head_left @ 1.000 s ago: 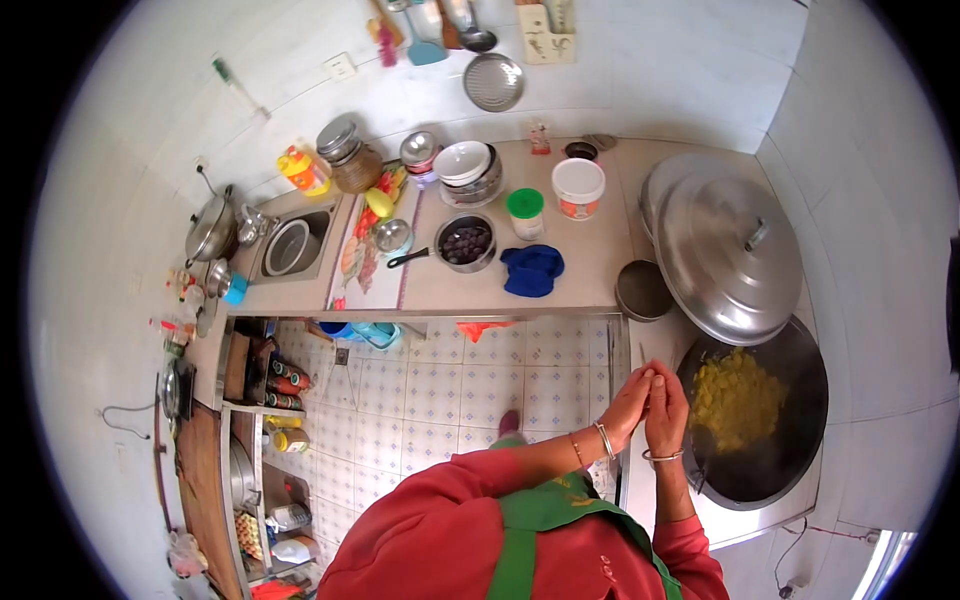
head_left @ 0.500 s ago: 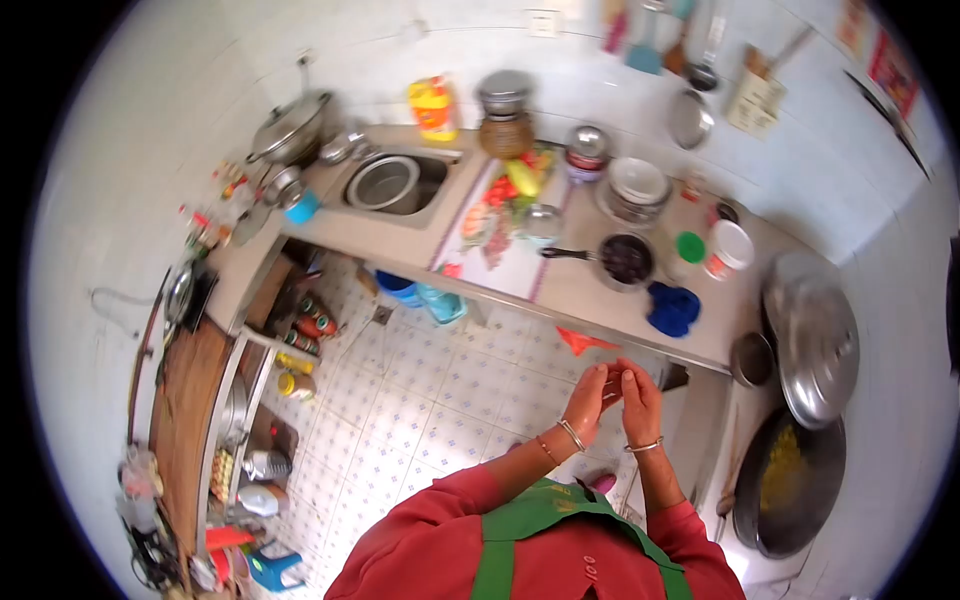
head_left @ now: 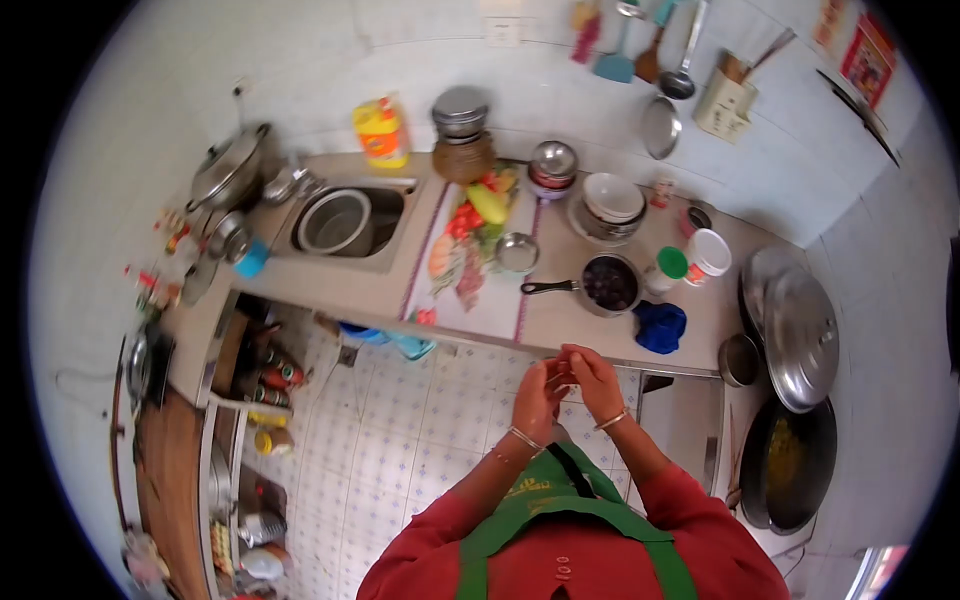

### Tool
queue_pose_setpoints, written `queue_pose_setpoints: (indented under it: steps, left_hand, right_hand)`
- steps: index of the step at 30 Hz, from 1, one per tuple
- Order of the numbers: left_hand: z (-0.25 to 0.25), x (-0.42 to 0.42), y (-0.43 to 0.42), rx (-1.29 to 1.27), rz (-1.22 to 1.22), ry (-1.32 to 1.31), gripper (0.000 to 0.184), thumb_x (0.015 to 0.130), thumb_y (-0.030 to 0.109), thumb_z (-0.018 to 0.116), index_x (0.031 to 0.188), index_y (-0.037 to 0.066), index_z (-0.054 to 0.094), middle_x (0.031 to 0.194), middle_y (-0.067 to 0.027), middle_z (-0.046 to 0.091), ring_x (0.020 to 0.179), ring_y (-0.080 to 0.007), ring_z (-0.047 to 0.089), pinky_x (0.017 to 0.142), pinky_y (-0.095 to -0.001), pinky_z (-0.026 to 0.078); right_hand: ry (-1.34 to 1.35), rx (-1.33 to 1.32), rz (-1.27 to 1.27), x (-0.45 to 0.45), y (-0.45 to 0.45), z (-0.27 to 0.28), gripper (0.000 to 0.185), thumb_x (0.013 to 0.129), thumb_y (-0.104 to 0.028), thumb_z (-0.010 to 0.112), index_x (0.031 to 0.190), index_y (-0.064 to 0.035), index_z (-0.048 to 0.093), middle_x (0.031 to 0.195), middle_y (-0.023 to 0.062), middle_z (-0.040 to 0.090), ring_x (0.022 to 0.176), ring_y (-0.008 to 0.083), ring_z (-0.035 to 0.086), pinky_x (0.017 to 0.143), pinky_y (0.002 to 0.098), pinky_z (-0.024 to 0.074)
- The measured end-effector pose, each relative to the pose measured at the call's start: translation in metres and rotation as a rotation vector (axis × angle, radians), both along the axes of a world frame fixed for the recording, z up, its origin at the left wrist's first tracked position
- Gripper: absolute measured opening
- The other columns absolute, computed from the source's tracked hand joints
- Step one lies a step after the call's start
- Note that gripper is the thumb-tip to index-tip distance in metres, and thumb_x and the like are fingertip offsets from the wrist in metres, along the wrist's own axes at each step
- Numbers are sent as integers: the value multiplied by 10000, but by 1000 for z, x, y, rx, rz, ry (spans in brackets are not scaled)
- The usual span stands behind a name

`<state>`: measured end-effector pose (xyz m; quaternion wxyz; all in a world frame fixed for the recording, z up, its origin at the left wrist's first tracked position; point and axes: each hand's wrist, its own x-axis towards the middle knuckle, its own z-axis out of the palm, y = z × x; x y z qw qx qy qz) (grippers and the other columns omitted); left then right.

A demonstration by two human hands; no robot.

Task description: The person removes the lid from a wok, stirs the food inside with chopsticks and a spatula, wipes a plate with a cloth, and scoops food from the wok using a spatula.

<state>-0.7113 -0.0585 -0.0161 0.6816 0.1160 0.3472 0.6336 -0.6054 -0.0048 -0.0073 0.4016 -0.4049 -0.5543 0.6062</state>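
My left hand [head_left: 537, 402] and my right hand [head_left: 594, 384] meet in front of the green apron [head_left: 540, 490], just short of the counter's front edge. Their fingers are curled in and pressed against each other, and whatever lies between them, if anything, is hidden. Each wrist wears a bangle. Beyond the hands on the counter stand a black-handled saucepan [head_left: 609, 284] with dark pieces in it and a crumpled blue cloth [head_left: 660, 327]. A small metal bowl [head_left: 517, 253] sits to the left of the saucepan.
Vegetables, including a yellow-green one [head_left: 487, 203], lie on a patterned mat [head_left: 490, 315]. A sink [head_left: 385, 258] with a metal basin is at the left. To the right are a large lid [head_left: 800, 335] and a wok [head_left: 790, 490] holding yellow food. A green-lidded jar [head_left: 672, 264] stands behind the cloth.
The view has shifted, so the counter appears lower and more to the left. An orange-red piece beyond my hands no longer shows. My hands stay together, fingers now more overlapped.
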Motion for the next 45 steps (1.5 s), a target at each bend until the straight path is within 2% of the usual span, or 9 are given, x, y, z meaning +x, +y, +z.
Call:
queue_pose_setpoints:
  steps: [15,22,24,28,30,34,37,39,45]
  left_hand:
    - [-19,-9,284,-154,-82,157,363,895,315,410,1130,39,433,1134,-104,503,1048,-221,488,886,-348,382]
    - [-46,-18,380,-175,-115,271,408,891,351,418,1158,43,410,1182,-103,473,1086,-226,458,919,-360,354]
    - [-51,-20,402,-261,-115,248,480,880,391,430,1212,51,360,1262,-101,402,1158,-230,389,962,-387,303]
    - [-60,-17,446,-308,-149,293,572,860,430,446,1288,89,278,1326,-88,316,1213,-221,312,986,-411,258]
    - [-59,-17,464,-332,-239,326,645,841,451,464,1339,133,204,1339,-71,286,1236,-210,268,996,-432,235]
    - [-45,-11,486,-220,-264,303,657,829,427,490,1347,157,189,1320,-59,304,1214,-197,300,975,-431,275]
    - [-70,-9,496,-206,-221,296,620,829,370,512,1329,141,226,1282,-57,360,1167,-188,368,937,-388,343]
    - [-76,-9,498,-91,-243,210,697,812,280,564,1354,77,175,1254,-105,394,1123,-190,413,925,-311,356]
    - [-66,-16,479,-88,-254,198,781,793,260,596,1366,38,115,1296,-133,348,1160,-206,383,946,-309,339]
  right_hand:
    - [66,-98,-349,73,300,-24,266,910,-198,440,1063,-7,544,933,42,599,791,95,553,658,224,476]
    - [-58,-59,-607,99,396,-53,274,893,-216,461,1039,-14,574,925,43,602,805,106,556,673,239,467]
    - [-272,-55,-635,104,414,-73,292,887,-228,462,1047,-11,574,958,54,605,847,126,557,721,261,449]
    - [-386,-7,-694,106,445,-110,339,890,-270,436,1086,-21,557,993,73,604,889,158,553,778,281,422]
    - [-148,-284,-728,90,450,-93,405,897,-314,397,1115,1,529,1044,86,589,945,177,537,829,289,399]
    - [-88,-284,-583,89,459,-103,444,898,-379,390,1177,-49,491,1095,41,557,974,137,514,794,258,398]
    - [344,-518,-590,79,458,-97,432,917,-367,369,1118,-9,506,1098,66,563,939,166,554,847,279,419]
    - [348,-512,-571,81,457,-106,434,915,-373,375,1122,-14,502,1102,71,562,963,169,549,861,286,419]
    - [367,-528,-524,78,439,-102,412,919,-359,370,1116,-23,503,1102,80,554,1004,166,527,883,291,402]
